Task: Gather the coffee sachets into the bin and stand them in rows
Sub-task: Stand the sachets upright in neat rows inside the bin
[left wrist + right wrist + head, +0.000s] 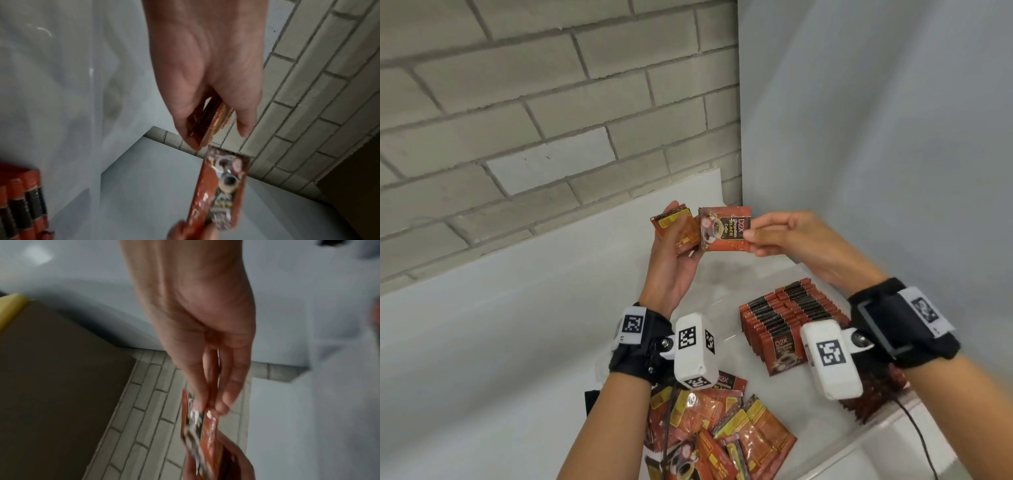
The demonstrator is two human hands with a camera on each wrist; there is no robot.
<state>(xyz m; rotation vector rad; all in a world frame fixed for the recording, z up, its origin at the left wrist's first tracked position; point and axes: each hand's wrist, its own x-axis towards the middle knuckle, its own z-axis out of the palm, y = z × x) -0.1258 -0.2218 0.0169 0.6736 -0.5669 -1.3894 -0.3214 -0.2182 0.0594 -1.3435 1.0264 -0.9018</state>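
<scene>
My left hand (675,236) is raised above the table and grips a small stack of red coffee sachets (676,229), also seen edge-on as the stack (207,125). Just to its right, my right hand (751,236) pinches a single sachet (725,229) by its right edge, printed face towards me. That single sachet (224,186) (198,423) nearly touches the stack. Below, the clear bin (859,442) holds rows of sachets (787,318) standing upright. A loose pile of sachets (722,431) lies at the lower middle.
A white table (500,325) runs along a grey brick wall (534,102), with a plain grey wall (876,137) on the right. A black cable (921,438) trails by the bin's right side. Rows of sachets (20,203) show at the left wrist view's lower left.
</scene>
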